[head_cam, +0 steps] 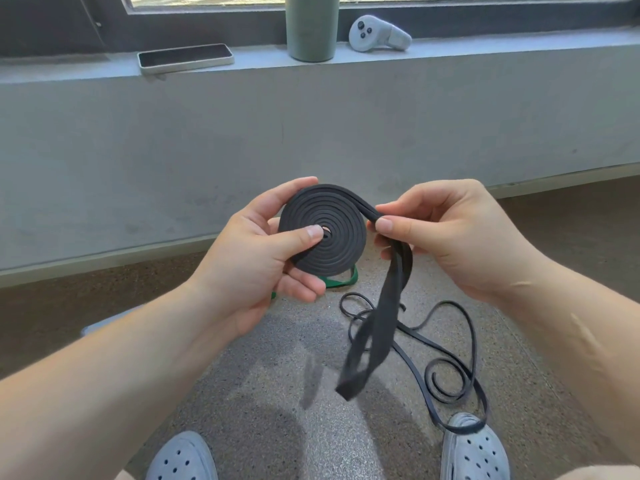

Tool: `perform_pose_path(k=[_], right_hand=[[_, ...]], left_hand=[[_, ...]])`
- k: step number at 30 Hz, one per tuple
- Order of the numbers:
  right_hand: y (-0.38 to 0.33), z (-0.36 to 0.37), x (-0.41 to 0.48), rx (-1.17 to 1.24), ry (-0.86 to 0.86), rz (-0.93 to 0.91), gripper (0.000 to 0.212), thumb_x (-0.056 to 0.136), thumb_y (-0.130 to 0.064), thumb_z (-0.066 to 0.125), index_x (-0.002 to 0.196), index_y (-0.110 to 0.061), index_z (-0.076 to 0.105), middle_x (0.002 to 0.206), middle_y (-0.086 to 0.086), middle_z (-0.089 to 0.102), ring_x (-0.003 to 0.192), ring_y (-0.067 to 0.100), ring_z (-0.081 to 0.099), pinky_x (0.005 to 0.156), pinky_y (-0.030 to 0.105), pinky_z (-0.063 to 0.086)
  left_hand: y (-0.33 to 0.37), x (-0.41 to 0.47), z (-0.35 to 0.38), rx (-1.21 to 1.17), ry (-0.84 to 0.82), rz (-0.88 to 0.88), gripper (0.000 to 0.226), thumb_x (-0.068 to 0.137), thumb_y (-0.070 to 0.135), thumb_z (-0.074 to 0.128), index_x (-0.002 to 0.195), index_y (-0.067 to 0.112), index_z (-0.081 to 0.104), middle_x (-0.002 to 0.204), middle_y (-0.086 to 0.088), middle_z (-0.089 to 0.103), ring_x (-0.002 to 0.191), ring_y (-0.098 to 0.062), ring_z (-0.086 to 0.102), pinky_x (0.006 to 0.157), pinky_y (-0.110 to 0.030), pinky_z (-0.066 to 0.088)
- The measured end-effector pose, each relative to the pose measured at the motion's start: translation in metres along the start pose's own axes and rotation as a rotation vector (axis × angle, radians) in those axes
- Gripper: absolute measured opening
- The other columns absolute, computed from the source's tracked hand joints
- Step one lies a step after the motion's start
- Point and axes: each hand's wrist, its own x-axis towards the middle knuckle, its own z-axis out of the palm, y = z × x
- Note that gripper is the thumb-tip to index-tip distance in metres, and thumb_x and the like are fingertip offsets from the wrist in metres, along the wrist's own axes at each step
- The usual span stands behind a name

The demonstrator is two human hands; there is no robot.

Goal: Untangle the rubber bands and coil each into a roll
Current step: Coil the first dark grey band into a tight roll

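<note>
1. The wide, flat black rubber band (322, 230) is held in the air between both hands, above a speckled grey floor (263, 375). Most of it is already wound into a tight flat spiral.
2. The left hand (256, 261) grips the spiral. Its thumb presses on the centre of the near face and its fingers curl behind and under the far face. This clamp probably keeps the inner turns from springing loose.
3. The right hand (450, 237) pinches the band between thumb and forefinger just right of the spiral, where the strip leaves the outer turn. The other fingers are curled beneath. Pinching there likely keeps the strip taut and flat as it feeds on.
4. The spiral's flat face is turned towards the person, so its winding axis points roughly at the camera.
5. The unwound tail (375, 337) hangs from the right hand. Its long axis runs down and slightly left, and its looped end is blurred just above the floor.
6. I judge this band mostly coiled, with only the tail left to wind.
7. A thin black rubber band (462, 344) lies in loose loops on the floor, near and right, with one end draped over the right grey clog (474, 452).
8. A green rubber band (341, 280) shows below the spiral, mostly hidden, so I cannot tell if it is coiled.
</note>
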Motion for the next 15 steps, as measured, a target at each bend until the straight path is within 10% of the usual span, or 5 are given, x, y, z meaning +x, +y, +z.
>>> perform_pose_path(k=[10, 15], right_hand=[[0.007, 0.020, -0.006, 0.063, 0.062, 0.014, 0.015, 0.081, 0.002, 0.076, 0.075, -0.011, 0.070, 0.085, 0.015, 0.077, 0.073, 0.019, 0.072, 0.060, 0.018, 0.052], [0.014, 0.040, -0.016, 0.242, 0.151, 0.024, 0.022, 0.084, 0.002, 0.072, 0.100, -0.013, 0.073, 0.083, 0.009, 0.077, 0.076, 0.020, 0.070, 0.073, 0.034, 0.061]], left_hand=[[-0.003, -0.002, 0.001, -0.096, 0.020, -0.030, 0.048, 0.090, 0.005, 0.065, 0.126, 0.037, 0.064, 0.094, -0.010, 0.073, 0.042, -0.028, 0.061, 0.038, -0.028, 0.053], [-0.008, -0.003, 0.008, -0.198, 0.066, -0.026, 0.047, 0.093, 0.009, 0.063, 0.128, 0.039, 0.060, 0.093, -0.009, 0.072, 0.045, -0.025, 0.062, 0.042, -0.027, 0.053]])
